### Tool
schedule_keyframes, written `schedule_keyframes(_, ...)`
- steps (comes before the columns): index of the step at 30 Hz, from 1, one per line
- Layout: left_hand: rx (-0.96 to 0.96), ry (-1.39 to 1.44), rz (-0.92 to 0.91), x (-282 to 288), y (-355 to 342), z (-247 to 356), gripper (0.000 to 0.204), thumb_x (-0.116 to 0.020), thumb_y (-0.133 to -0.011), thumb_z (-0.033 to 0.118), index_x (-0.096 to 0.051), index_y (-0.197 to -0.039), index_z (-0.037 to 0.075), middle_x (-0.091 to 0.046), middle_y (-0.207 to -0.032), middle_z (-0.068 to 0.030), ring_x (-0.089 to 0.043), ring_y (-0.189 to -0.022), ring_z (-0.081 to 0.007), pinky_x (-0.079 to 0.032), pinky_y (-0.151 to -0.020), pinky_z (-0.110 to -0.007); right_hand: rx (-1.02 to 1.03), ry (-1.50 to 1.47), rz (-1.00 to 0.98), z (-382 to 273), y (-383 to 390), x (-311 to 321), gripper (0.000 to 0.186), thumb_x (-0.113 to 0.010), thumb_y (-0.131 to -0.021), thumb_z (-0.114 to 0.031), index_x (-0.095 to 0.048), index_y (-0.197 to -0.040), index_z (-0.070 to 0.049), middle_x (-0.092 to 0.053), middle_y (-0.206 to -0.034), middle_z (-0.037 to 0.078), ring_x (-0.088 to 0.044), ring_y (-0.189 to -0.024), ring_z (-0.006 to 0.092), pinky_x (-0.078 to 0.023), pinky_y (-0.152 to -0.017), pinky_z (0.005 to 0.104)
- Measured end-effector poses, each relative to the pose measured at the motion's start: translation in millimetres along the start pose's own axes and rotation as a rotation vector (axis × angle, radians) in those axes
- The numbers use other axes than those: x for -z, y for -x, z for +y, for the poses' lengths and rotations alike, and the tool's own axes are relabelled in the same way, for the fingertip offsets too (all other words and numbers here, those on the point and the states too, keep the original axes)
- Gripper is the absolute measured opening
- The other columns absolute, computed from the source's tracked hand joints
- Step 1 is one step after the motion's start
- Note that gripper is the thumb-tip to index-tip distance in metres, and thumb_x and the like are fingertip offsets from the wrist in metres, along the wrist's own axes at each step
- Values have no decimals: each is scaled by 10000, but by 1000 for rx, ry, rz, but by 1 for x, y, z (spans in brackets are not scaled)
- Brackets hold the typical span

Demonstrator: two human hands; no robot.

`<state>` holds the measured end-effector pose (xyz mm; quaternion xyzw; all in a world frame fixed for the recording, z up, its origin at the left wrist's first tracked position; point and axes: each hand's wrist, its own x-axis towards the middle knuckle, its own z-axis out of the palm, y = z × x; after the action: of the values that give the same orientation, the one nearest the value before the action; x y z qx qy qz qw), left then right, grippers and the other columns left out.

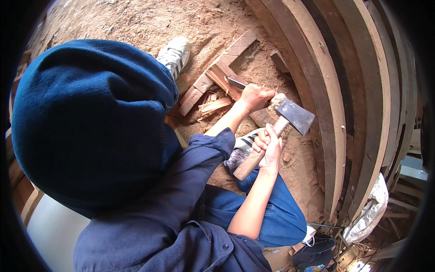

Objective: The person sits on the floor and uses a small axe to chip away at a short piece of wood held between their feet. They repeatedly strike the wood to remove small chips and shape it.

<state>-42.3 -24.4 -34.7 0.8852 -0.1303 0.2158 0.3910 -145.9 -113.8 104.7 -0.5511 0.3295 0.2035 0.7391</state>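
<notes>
My left hand (pixel 256 98) is closed around a chisel (pixel 236 83), whose dark blade points to the upper left at a wooden piece. The frayed, pale butt of its handle sticks out past my fist. In my right hand (pixel 270 147) is a hatchet (pixel 297 117), gripped midway along its wooden handle. The hatchet's head is right beside the chisel's butt; I cannot tell if they touch. Under the blade lies a light wooden bar (pixel 239 46) with marked lines, on the ground between my shoes. Split wood chips (pixel 214 105) lie against it.
Long curved-looking planks (pixel 333 90) stand along the right side, close to the hatchet. My shoe (pixel 175 55) is beyond the bar's left side. Sawdust and shavings cover the ground (pixel 118 22). A white sack (pixel 369 211) and a dark bag (pixel 315 254) are at the lower right.
</notes>
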Motion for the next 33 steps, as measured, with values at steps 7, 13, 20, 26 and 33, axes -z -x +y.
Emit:
schedule_keyframes(7, 75, 17, -174, 0, -4, 6, 34, -601, -753, 159, -591, -774, 135, -635, -714, -24, -663, -672, -229, -521, -554, -363, 80, -77, 44, -10, 7, 14, 262, -547, -932, -224, -410, -734, -121, -315, -527, -56, -285, -383, 44, -263, -341, 219)
schedule_keyframes(13, 146, 20, -286, -2, -11, 0, 71, -630, -701, 151, -591, -714, 92, -627, -679, -83, -653, -672, -272, -519, -585, -389, 24, -171, -12, -4, -4, 30, 269, -537, -937, -230, -412, -720, -132, -291, -524, -65, -280, -392, 39, -258, -361, 212)
schedule_keyframes(20, 108, -54, -428, -15, 7, 6, 82, -639, -677, 148, -591, -678, 82, -618, -652, -108, -647, -663, -289, -517, -594, -399, -61, -173, -16, 2, -7, 32, 266, -534, -941, -231, -409, -726, -136, -288, -532, -68, -279, -398, 38, -259, -371, 212)
schedule_keyframes(26, 58, -27, -375, -13, 6, 2, 220, -649, -701, 248, -641, -587, 59, -595, -554, -160, -627, -548, -318, -501, -531, -412, -72, -226, -39, 7, -10, 32, 263, -518, -945, -234, -408, -722, -151, -279, -529, -73, -265, -388, 39, -263, -367, 214)
schedule_keyframes(33, 20, -215, -680, 0, -3, 5, 130, -621, -724, 178, -664, -645, 84, -638, -597, -128, -662, -580, -261, -521, -515, -374, -203, -380, -140, 22, -12, 37, 246, -493, -945, -219, -426, -718, -151, -283, -513, -77, -262, -378, 34, -273, -368, 202)
